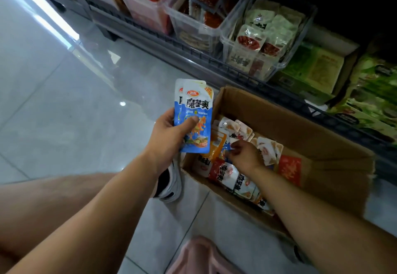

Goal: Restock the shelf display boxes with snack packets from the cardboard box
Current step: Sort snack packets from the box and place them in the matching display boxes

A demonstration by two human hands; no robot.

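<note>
your left hand (169,132) is out over the tiled floor (53,102), thumb and curled fingers clamped round a small stack of blue packets (193,110) held upright. the front one reads "魔芋爽" in bold black characters under a red oval logo too small to read. just below that wrist a black-and-white shoe (171,179) touches the corner of the cardboard box (279,110), which sits open on the floor. your right hand (242,155) is down inside it, fingertips pinching a blue-edged packet (227,149) among the loose packets (227,172); several of these, in red, white and orange, carry the same "魔芋爽". behind the box, the shelf holds clear bins (193,22) of red and cream packets, then green display boxes (311,69) at the far right; their print is blurred.
</note>
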